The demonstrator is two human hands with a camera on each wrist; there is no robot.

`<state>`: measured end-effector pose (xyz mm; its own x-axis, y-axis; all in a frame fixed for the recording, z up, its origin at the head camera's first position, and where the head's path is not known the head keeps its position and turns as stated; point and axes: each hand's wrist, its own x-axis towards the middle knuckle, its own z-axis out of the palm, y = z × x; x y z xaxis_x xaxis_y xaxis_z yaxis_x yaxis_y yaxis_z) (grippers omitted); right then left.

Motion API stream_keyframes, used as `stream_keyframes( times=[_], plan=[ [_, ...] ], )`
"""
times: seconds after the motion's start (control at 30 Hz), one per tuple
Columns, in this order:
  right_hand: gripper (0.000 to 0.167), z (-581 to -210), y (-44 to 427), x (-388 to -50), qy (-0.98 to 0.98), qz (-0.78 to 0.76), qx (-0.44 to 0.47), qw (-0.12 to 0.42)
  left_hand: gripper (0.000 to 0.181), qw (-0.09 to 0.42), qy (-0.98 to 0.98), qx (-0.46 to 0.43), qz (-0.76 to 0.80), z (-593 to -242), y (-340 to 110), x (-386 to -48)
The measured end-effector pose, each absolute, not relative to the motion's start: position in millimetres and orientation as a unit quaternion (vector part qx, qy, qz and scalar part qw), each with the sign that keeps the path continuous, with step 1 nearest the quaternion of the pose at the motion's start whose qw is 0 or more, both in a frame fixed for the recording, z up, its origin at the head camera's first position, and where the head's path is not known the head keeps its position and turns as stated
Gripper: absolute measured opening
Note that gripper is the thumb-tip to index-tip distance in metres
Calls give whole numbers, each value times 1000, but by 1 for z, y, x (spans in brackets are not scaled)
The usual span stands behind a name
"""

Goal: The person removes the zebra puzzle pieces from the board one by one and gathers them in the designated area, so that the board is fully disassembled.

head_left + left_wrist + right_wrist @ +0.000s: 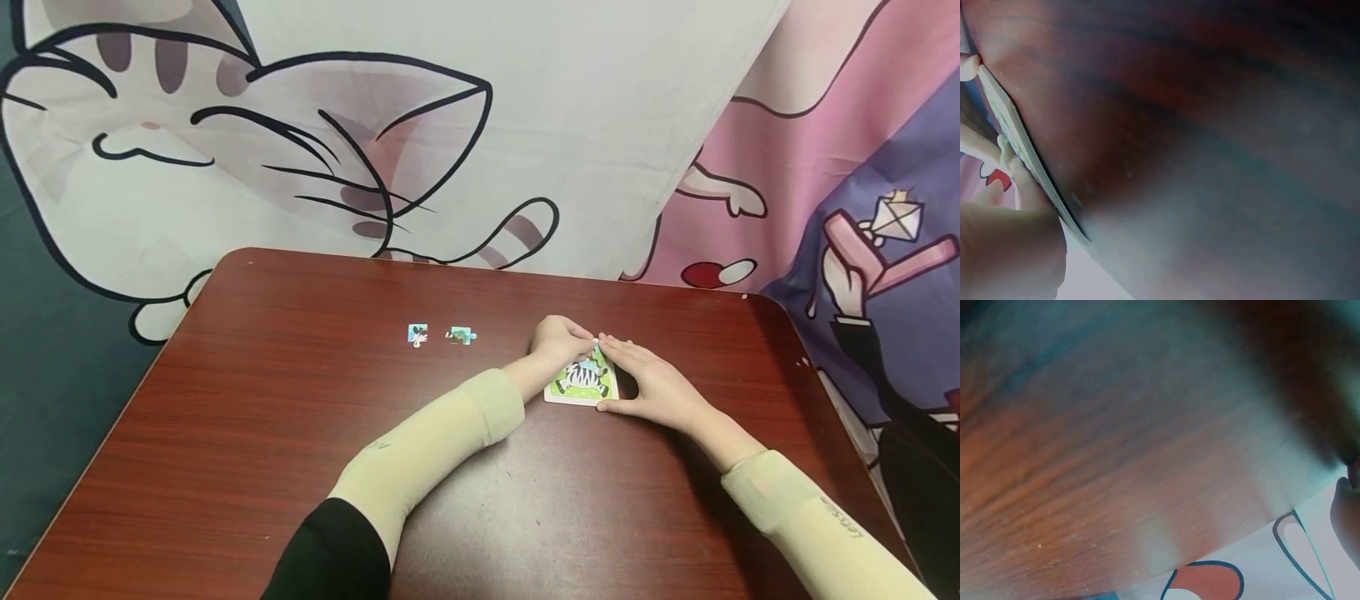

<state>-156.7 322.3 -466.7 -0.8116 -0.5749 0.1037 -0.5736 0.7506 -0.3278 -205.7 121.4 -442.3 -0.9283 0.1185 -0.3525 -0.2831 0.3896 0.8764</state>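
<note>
A small square puzzle board [579, 385] with a zebra on green lies on the brown table. My left hand [557, 343] is over its upper left part, fingers bent and thumb and forefinger together. In the left wrist view, a pale green edge of what looks like a puzzle piece [1003, 147] shows between the fingertips, mostly hidden. My right hand [651, 385] holds the board from the right, thumb at the lower edge and fingers at the top corner. Two loose pieces lie farther left: one with a zebra's head [417, 334], another blue and green [461, 336].
The wooden table [247, 433] has its far edge against a white cloth [600, 125] printed with a cartoon cat. A pink and purple printed cloth [795, 167] hangs at the right, beyond the table's edge.
</note>
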Motion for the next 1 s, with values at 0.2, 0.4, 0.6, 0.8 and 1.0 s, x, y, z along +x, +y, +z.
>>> stream_keyframes(
  times=[0.2,0.4,0.6,0.8,1.0],
  plan=[
    [98,-466,322,-157,936,-174,-306,6,7,172,820,-35,544,-444,121,-206],
    [97,-465,322,-157,935,-177,-308,6,5,186,808,-56,556,-445,124,-210],
    [99,-466,322,-157,937,-168,-305,3,8,193,803,-57,562,-445,124,-211],
    [99,-466,322,-157,939,-164,-302,7,9,191,804,-48,561,-445,124,-211],
    [99,-466,322,-157,939,-164,-302,9,11,192,814,-43,546,-445,123,-211]
  ],
)
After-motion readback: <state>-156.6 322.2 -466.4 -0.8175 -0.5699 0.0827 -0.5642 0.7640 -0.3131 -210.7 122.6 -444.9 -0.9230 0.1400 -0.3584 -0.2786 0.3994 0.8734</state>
